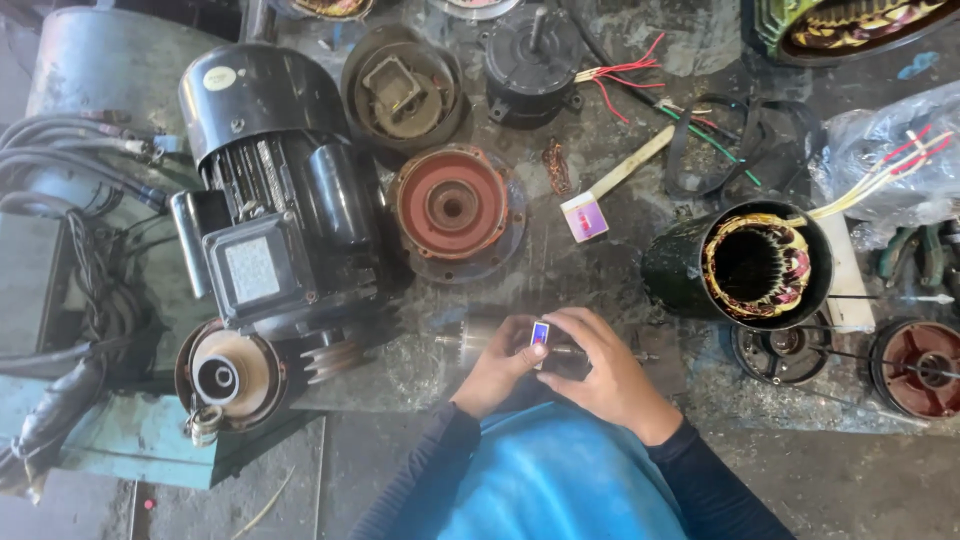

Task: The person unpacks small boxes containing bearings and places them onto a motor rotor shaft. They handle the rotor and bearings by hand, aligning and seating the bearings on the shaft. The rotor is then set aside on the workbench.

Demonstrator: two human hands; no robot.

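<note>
Pinching a small matchbox [540, 334] between both hands near the bench's front edge, I see my left hand [497, 366] and right hand [598, 372] closed on it, fingertips meeting. The box stands on end, long axis running away from me. Behind it lies a steel shaft [470, 340], lengthwise left to right. A black motor [275, 200] crowds the left, a wound motor shell [745, 265] the right; between them the bench [560, 265] is fairly open.

You see a dirty grey floor [560, 240] all over the frame, with a blue-green metal box [140, 440] at the lower left
</note>
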